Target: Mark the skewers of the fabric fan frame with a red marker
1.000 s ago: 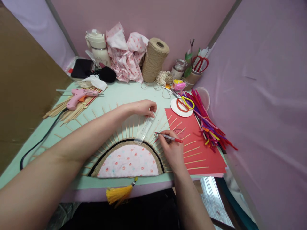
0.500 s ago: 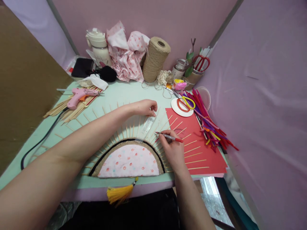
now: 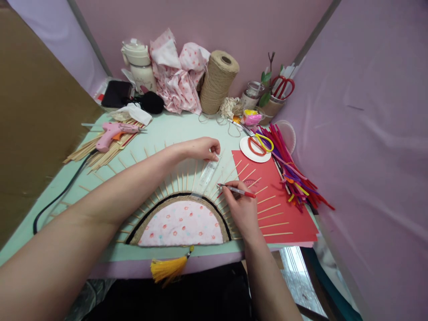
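My left hand pinches the far end of a clear ruler, which lies slanted among thin wooden sticks. The sticks fan out from a half-round panel covered in pink flowered fabric, edged with twine and a black band. The ruler's near end lies over that edge. My right hand is closed around a pen with a red end, its tip pointing left beside the ruler. Whether the tip touches a stick, I cannot tell. A yellow tassel hangs at the panel's straight front edge.
A pink glue gun rests on spare sticks at the left, its black cord curving forward. Red paper lies under the right-hand sticks. Scissors, pipe cleaners, a twine spool and a bottle stand or lie farther back.
The whole view has shifted slightly. Both hands keep their places on the ruler and pen, with no clear movement relative to the sticks.
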A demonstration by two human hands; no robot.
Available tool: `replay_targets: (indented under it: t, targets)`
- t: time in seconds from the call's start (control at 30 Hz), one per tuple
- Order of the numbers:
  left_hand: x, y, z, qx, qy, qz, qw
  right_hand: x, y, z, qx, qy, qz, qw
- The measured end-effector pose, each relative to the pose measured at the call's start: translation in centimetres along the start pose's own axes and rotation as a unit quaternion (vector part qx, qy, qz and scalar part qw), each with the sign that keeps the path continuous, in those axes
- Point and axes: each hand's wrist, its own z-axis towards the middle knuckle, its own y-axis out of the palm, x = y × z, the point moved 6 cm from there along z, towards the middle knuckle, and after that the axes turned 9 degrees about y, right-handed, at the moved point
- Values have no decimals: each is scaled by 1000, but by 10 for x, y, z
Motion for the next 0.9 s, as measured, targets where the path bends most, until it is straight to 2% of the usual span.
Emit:
replay_targets:
  t: [0.3, 0.5, 0.9]
  targets:
    - [-2, 3, 2, -4, 15, 42, 999, 0, -1, 0, 2, 0, 2, 1000]
    - [3, -1, 2, 9, 47, 66, 997, -2, -2, -1, 9, -1, 4, 1000]
    - [-1, 8, 4, 3, 37, 88, 995, -2, -2, -2, 12, -6, 18, 1000]
